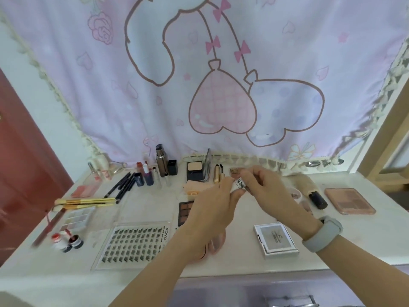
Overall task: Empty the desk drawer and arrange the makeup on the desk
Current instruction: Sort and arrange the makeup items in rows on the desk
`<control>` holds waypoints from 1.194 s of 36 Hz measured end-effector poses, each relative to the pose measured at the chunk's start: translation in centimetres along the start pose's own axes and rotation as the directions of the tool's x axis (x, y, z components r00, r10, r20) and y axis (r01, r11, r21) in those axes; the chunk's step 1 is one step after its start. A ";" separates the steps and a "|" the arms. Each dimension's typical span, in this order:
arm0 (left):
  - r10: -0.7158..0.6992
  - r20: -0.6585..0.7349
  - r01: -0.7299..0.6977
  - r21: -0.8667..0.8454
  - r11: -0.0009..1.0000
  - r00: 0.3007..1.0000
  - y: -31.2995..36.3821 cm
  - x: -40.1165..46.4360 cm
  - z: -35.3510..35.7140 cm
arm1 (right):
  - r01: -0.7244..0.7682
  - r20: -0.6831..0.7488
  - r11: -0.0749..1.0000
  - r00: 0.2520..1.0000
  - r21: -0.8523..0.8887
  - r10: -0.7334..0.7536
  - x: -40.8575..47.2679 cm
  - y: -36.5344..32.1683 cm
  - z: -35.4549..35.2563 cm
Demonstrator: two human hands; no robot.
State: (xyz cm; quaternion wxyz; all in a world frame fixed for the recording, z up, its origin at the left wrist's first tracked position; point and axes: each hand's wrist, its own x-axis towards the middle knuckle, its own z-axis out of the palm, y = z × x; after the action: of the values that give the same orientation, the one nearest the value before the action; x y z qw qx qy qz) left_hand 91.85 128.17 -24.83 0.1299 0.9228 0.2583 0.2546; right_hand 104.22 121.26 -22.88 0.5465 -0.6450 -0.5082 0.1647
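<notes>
Both my hands meet above the middle of the white desk [232,262]. My left hand [212,207] and my right hand [263,185] pinch the two ends of a small white tube [239,184] with black lettering. Makeup lies spread over the desk: a clear lash tray [135,244], a brown palette [185,212] partly under my left hand, a white compact box [276,240], an open powder compact [195,170]. The drawer [287,295] shows at the bottom edge, mostly out of view.
Black pencils [122,187] and yellow brushes [84,201] lie at the left, small jars [66,240] near the left front. A pink palette [349,201] and a dark-capped bottle [317,200] sit at the right. Lipsticks and a tall bottle [161,160] stand against the curtain [199,74].
</notes>
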 end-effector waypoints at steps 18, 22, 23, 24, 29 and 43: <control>0.017 0.238 0.001 -0.073 0.997 0.971 -2.0 -2.1 -2.1 | 0.093 0.252 0.989 0.966 -0.119 -0.061 -1.4 0.0 0.1; 0.032 0.273 -0.009 -0.083 0.997 0.962 -2.1 -1.6 -2.4 | 0.097 0.372 0.989 0.927 -0.108 -0.050 -1.5 0.3 -1.4; 0.040 0.278 -0.019 -0.078 0.997 0.960 -2.0 -1.5 -2.4 | 0.107 0.382 0.983 0.923 -0.152 -0.041 -1.5 0.2 -1.8; 0.048 0.285 -0.028 -0.074 0.997 0.957 -1.9 -1.4 -2.3 | 0.129 0.389 0.970 0.920 -0.208 -0.039 -1.4 0.1 -2.0; 0.043 0.325 -0.033 -0.036 0.999 0.945 -0.8 -0.9 -1.4 | 0.278 0.433 0.857 0.899 -0.434 -0.072 -1.2 -0.1 -3.4; -0.114 0.290 0.140 -0.073 0.987 0.950 5.0 -0.2 4.0 | 0.525 0.399 0.501 0.850 -0.688 -0.343 -3.6 3.6 -7.3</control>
State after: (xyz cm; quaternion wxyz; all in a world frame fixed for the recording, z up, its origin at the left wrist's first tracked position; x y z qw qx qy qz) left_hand 95.86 123.45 -26.37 0.2245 0.9242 0.2837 0.1221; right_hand 109.95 114.70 -24.71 0.1800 -0.6445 -0.7284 -0.1474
